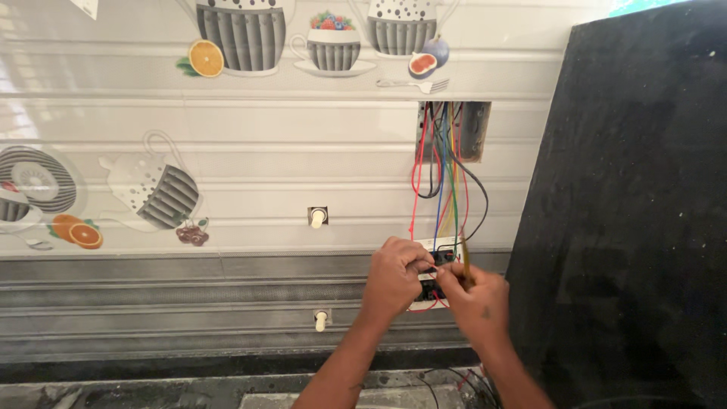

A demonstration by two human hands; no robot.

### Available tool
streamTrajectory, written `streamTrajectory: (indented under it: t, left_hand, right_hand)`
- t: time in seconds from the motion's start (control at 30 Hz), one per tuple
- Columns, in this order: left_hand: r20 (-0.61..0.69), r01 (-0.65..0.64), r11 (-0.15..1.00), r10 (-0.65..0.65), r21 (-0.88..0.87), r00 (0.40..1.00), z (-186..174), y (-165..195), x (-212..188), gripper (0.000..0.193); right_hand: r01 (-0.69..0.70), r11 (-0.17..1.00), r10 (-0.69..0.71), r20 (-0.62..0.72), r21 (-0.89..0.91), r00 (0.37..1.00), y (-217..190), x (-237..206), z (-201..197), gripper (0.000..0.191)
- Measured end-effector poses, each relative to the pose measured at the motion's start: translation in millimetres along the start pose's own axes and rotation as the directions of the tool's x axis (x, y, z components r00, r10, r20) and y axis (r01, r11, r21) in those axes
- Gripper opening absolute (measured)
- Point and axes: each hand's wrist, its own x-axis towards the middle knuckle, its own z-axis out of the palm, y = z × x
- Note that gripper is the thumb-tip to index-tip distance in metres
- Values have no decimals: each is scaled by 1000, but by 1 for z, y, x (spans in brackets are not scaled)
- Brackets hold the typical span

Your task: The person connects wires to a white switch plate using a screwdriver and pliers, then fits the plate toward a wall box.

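Spilling coloured wires (439, 174) from open wall box (475, 129), both hands, left (394, 276), right (473, 299), pinching wires at switch plate (439, 261)

pkgs: none | labels: none | signs: none | screens: none in view

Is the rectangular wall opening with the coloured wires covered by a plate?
No, the rectangular wall opening is uncovered, with coloured wires hanging out.

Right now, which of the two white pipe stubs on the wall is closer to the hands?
The lower stub, on the grey band beside the left hand. The other stub sits higher, on the white tiles.
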Motion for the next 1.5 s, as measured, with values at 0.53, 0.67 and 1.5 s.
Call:
streamTrajectory:
  t: [0.53, 0.67, 1.5]
  left_hand:
    - [104, 192, 973, -180, -128, 978, -1, 3, 7, 10]
    - [128, 302, 943, -285, -142, 950, -2, 6, 11, 9]
    - [-22, 713, 686, -722, -147, 691, 57, -62, -72, 42]
  right_hand:
    - [-352, 808, 230, 298, 471, 926, 13, 14, -10, 27]
    - [-262, 843, 161, 244, 469, 956, 19, 17, -2, 24]
    - [-140, 981, 151, 78, -135, 985, 21, -8, -41, 39]
